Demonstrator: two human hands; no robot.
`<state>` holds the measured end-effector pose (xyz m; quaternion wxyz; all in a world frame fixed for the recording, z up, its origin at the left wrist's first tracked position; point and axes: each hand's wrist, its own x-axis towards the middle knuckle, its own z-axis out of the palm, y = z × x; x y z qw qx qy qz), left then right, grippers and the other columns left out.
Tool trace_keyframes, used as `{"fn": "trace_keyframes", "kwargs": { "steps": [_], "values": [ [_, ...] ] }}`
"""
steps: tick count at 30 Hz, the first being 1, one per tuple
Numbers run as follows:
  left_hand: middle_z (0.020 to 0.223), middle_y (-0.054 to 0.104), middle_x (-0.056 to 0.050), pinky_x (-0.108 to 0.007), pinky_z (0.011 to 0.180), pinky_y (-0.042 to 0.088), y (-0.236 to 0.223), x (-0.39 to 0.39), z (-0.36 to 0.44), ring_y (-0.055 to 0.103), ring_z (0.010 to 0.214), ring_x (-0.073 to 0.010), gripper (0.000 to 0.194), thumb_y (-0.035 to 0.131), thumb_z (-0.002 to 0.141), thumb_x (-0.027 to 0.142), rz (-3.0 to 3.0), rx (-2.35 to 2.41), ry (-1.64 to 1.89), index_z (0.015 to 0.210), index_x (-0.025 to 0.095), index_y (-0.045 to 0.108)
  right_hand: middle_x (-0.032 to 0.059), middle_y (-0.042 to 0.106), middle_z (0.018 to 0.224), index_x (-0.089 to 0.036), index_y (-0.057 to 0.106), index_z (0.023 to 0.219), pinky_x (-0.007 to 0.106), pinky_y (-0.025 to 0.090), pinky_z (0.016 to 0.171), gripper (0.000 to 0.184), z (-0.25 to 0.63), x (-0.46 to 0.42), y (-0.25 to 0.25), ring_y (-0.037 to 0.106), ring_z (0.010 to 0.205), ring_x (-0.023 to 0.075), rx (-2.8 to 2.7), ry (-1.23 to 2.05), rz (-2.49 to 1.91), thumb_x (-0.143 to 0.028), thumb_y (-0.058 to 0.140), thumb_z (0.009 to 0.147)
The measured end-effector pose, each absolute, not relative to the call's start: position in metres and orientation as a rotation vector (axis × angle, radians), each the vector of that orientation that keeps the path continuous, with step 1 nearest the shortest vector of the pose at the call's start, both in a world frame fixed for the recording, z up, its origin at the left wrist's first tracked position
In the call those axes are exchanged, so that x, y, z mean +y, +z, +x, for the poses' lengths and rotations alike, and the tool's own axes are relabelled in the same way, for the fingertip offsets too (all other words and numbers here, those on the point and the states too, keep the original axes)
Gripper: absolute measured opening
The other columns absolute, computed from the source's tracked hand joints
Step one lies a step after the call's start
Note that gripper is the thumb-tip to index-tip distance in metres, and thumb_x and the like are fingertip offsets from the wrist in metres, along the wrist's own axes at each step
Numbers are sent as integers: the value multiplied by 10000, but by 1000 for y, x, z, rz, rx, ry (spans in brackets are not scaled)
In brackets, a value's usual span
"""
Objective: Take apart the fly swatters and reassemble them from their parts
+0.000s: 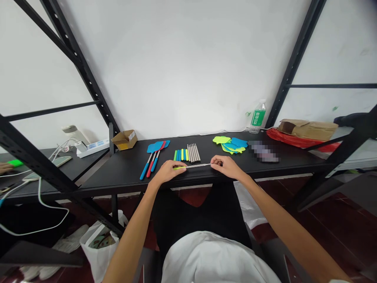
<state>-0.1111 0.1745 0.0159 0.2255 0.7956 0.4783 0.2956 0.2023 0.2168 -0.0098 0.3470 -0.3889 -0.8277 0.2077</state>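
Observation:
My left hand (171, 171) is closed around the yellow-green grip (179, 168) at one end of a thin metal rod (198, 166). At the rod's other end, the fingers of my right hand (225, 166) pinch its tip. The rod lies nearly level just over the table's front edge. Just beyond it stand in a row several coloured grips (181, 155), green, blue and yellow, beside several bare metal rods (193, 153). Left of my hands lie three fly swatters (154, 157) with blue and red heads and grips. Flat yellow-green and blue swatter heads (231, 144) are piled at the right.
A small open cardboard box (124, 140) sits at the back left, a water bottle (258, 118) at the back right. Black shelf posts (85, 74) frame both sides. Left are a power strip (92, 148) and another person's hand (5, 168); a white bag (100, 247) is below.

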Motion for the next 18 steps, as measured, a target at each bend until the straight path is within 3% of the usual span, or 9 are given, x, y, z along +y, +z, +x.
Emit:
{"fn": "trace_keyframes", "kwargs": {
  "steps": [18],
  "values": [
    [1102, 751, -26, -288, 914, 509, 14, 176, -112, 684, 1018, -250, 371, 590, 875, 522, 2228, 1309, 815, 1039, 249, 781, 3, 736, 864, -252, 672, 886, 289, 395, 665, 125, 202, 216, -8, 632, 731, 175, -2207, 475, -1073, -334, 578, 881]
  ]
}}
